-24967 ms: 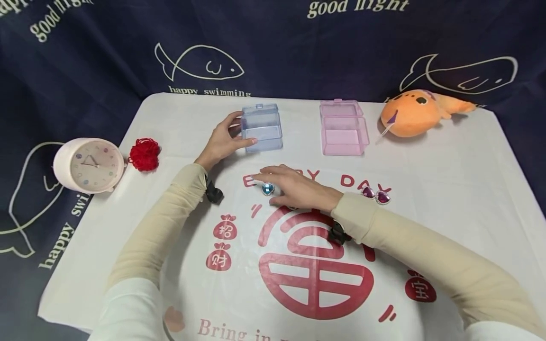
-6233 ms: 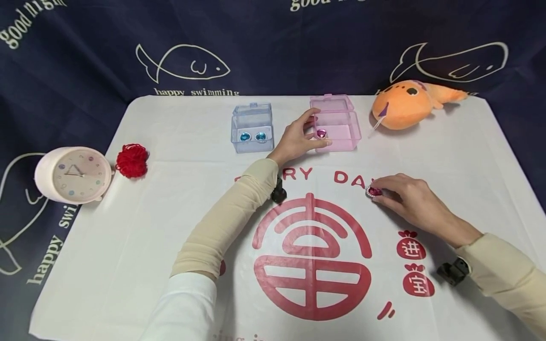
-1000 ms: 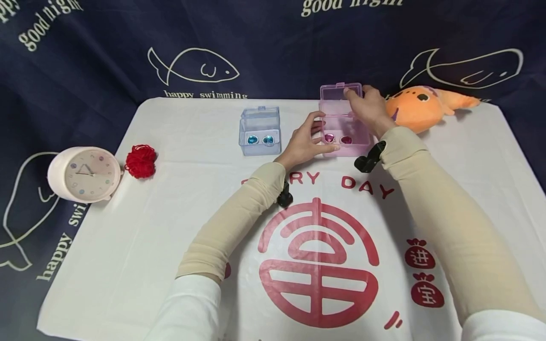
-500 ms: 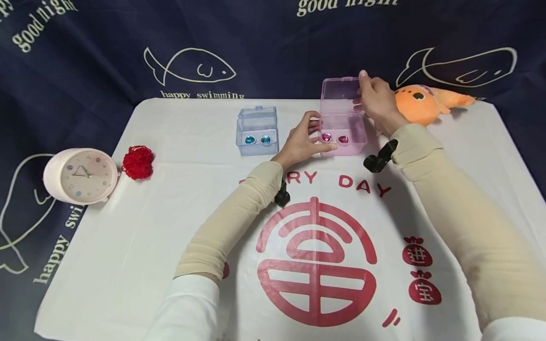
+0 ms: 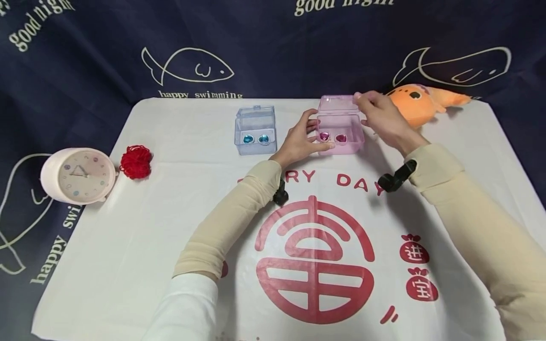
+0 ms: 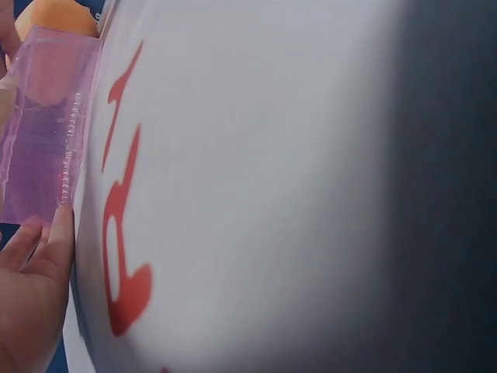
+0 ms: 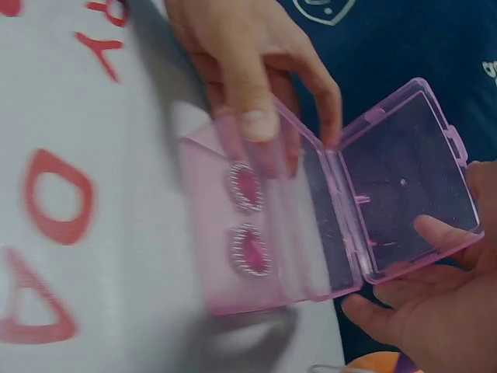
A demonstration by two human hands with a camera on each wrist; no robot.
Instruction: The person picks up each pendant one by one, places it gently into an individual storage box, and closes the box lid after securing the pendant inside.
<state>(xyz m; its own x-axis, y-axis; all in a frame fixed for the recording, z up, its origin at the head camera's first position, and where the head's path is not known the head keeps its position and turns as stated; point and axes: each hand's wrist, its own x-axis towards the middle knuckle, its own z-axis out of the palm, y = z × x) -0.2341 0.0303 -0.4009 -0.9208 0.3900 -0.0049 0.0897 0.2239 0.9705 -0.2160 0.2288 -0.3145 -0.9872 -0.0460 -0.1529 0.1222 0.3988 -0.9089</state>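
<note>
A clear pink plastic box (image 5: pixel 350 148) stands at the back with its hinged lid (image 5: pixel 337 104) raised. Inside lie two pink gems (image 7: pixel 251 250) with silver beaded rims. My left hand (image 5: pixel 297 144) grips the box at its left end, thumb along the front and fingers behind. At the lid's right edge, my right hand (image 5: pixel 388 121) pinches it, the thumb (image 7: pixel 443 231) on the inner face. Left of this box is a clear blue one (image 5: pixel 256 149), its lid up, holding two blue gems (image 5: pixel 264 139).
An orange plush toy (image 5: pixel 411 106) lies just behind my right hand. At the left are a pink-white alarm clock (image 5: pixel 81 175) and a red yarn ball (image 5: pixel 136 162). The white tablecloth (image 5: pixel 141 246) has red printing. Dark blue cloth (image 5: pixel 273 47) hangs behind.
Earlier the gems lay on the table; now they are in the boxes. In the last second my right hand raised the pink lid, then came down with it, so the lid looks lower.
</note>
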